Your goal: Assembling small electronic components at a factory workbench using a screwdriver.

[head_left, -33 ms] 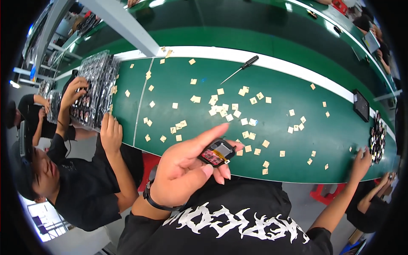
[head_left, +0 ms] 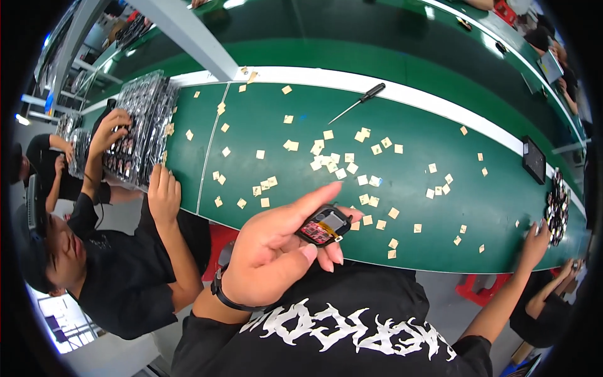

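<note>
My left hand (head_left: 276,257) is closed round a small dark watch-like device (head_left: 325,226) and holds it over the table's near edge. Its casing is open at the top, showing a red circuit board and a grey rectangular part with a yellowish strip. At the far right, my right hand (head_left: 534,244) reaches to the near side of a heap of small dark devices (head_left: 557,206). Its fingers point toward the heap, but they are small and blurred, so I cannot make out whether they grip anything.
Many pale square stickers (head_left: 328,160) lie scattered over the green table (head_left: 245,179). A black screwdriver (head_left: 358,102) lies near the white rail. A black tray (head_left: 534,160) stands at the right. On the left, a co-worker's hands (head_left: 164,195) are by stacked clear trays (head_left: 141,132).
The view has shifted very slightly. My left hand still holds the device, and my right hand stays by the heap.
</note>
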Action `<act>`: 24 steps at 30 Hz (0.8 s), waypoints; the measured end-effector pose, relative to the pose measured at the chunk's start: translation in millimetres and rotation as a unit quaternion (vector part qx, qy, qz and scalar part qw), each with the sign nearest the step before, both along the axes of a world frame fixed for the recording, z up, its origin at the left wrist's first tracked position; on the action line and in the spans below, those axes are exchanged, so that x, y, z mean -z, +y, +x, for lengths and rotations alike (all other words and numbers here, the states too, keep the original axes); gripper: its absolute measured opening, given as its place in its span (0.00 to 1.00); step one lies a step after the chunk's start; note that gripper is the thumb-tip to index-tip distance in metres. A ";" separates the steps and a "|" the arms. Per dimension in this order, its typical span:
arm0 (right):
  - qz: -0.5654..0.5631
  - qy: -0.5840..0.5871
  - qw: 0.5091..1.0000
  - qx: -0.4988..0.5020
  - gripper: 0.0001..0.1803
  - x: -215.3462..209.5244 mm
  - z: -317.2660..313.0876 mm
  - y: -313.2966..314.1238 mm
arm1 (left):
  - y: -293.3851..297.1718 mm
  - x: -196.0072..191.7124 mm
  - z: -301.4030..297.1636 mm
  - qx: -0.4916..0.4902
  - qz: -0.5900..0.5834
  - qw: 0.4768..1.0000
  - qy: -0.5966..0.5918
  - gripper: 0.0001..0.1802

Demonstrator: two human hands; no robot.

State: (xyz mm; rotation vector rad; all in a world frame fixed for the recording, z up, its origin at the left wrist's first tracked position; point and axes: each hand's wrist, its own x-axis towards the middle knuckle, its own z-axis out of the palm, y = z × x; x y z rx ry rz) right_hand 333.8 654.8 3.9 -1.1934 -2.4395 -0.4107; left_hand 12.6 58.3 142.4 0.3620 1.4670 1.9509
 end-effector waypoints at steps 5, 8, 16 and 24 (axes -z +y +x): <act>0.052 -0.061 0.992 0.101 0.29 5.2 5.5 76.8 | -10.0 -3.5 -2.8 0.056 -0.032 0.994 0.092 0.34; 0.066 -0.065 0.990 0.105 0.28 8.3 4.0 103.3 | -12.8 -3.9 -3.2 0.051 -0.045 0.994 0.080 0.33; 0.069 -0.082 0.990 0.093 0.25 11.0 8.2 122.5 | -10.0 -1.9 -8.6 0.042 -0.040 0.998 -0.035 0.31; 0.035 -0.125 0.986 0.108 0.24 5.1 -4.6 105.3 | -11.9 0.8 -18.0 0.073 -0.039 0.995 -0.045 0.30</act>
